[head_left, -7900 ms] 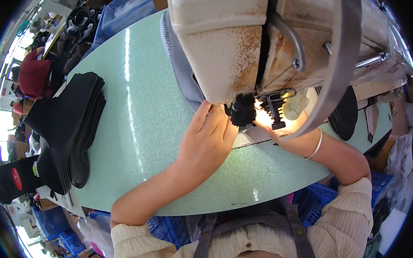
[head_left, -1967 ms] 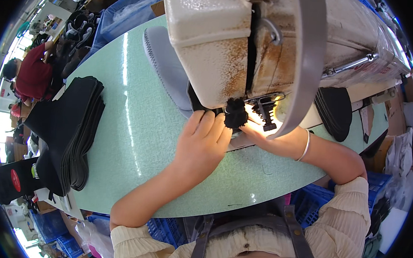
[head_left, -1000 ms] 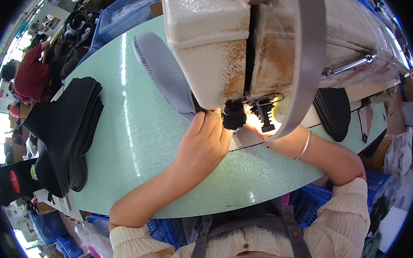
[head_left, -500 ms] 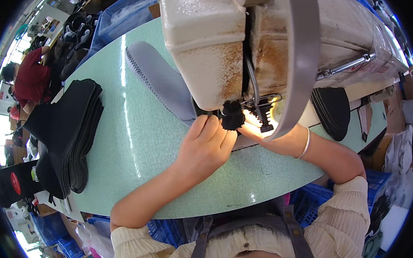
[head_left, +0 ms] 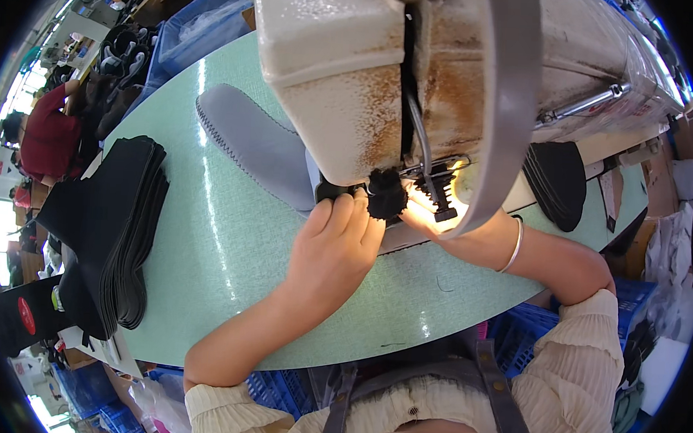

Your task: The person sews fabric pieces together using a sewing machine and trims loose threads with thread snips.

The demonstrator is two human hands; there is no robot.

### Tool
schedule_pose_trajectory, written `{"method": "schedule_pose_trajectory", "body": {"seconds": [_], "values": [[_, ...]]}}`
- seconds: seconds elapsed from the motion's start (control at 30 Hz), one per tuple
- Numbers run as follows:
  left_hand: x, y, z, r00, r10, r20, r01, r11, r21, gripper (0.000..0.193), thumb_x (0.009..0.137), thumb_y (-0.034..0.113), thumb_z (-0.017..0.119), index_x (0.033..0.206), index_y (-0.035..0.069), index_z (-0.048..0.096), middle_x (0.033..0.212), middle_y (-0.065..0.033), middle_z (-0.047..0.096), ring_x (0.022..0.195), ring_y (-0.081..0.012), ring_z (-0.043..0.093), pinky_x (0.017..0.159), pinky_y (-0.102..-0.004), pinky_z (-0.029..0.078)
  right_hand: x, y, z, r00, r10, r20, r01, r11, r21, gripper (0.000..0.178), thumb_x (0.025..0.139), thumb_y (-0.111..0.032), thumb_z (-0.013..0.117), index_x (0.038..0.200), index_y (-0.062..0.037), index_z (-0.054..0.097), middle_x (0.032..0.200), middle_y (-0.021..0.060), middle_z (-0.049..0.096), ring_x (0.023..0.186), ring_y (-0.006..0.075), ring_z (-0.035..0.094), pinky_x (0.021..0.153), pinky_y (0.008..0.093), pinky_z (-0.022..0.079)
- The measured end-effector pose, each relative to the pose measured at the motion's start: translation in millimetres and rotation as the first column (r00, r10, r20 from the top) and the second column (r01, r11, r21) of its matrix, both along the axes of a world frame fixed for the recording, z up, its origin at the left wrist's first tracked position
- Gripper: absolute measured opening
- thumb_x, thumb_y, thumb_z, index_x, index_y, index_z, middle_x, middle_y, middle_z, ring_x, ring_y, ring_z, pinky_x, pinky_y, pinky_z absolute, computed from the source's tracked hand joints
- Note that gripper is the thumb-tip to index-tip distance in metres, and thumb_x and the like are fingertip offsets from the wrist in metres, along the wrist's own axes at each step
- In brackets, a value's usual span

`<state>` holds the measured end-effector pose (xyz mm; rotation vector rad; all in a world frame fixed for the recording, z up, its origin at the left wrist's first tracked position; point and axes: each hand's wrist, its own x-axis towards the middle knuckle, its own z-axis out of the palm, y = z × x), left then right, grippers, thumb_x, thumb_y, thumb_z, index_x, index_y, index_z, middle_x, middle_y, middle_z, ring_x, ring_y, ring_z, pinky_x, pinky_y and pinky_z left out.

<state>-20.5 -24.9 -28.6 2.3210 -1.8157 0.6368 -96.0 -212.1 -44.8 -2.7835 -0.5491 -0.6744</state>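
A grey curved fabric piece (head_left: 252, 145) with dark zigzag stitching along its left edge lies on the table, its near end running under the sewing machine head (head_left: 338, 83). My left hand (head_left: 334, 235) is closed at that end, fingertips pressed on the material beside a black edge near the black fuzzy ball (head_left: 387, 193). My right hand (head_left: 463, 237), with a bracelet at the wrist, reaches in under the machine from the right. Its fingertips are partly hidden by machine parts and washed out by the lamp, so what they hold cannot be made out.
Stacked black cut pieces (head_left: 115, 228) lie on the left of the green table (head_left: 194, 287); another black stack (head_left: 556, 184) sits at right. A grey curved bar (head_left: 513, 108) arches before the machine. Blue crates (head_left: 525, 332) stand below the table edge. A person in red (head_left: 49, 138) is far left.
The grey piece has shifted a little left and nearer to me, and my left hand has moved slightly left with it. My right hand stays nearly in place. The view has tilted slightly.
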Motion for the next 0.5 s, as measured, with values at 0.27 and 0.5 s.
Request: {"method": "schedule_pose_trajectory", "body": {"seconds": [0.27, 0.5], "values": [[-4.6, -1.5, 0.3, 0.998, 0.039, 0.059, -0.041, 0.998, 0.047, 0.023, 0.066, 0.007, 0.058, 0.089, 0.004, 0.057, 0.100, -0.0116, 0.063, 0.082, -0.0157, 0.062, 0.067, -0.0299, 0.047, -3.9, -0.9, 1.7, 0.998, -0.033, 0.062, 0.047, 0.968, -0.247, 0.026, 0.066, -0.014, 0.057, 0.091, -0.0098, 0.059, 0.090, 0.0033, 0.052, 0.089, 0.0205, 0.055, 0.061, 0.0326, 0.046], [-5.4, -3.7, 2.7, 0.992, 0.050, 0.112, -0.060, 0.994, 0.090, 0.020, 0.068, 0.011, 0.057, 0.087, 0.005, 0.057, 0.098, -0.0102, 0.062, 0.078, -0.0142, 0.059, 0.064, -0.0298, 0.046, -3.5, -0.7, -2.3, 0.999, -0.045, -0.031, 0.044, 0.999, -0.017, 0.025, 0.065, -0.013, 0.057, 0.089, -0.0085, 0.058, 0.089, 0.0043, 0.052, 0.088, 0.0209, 0.057, 0.064, 0.0336, 0.047]]}}
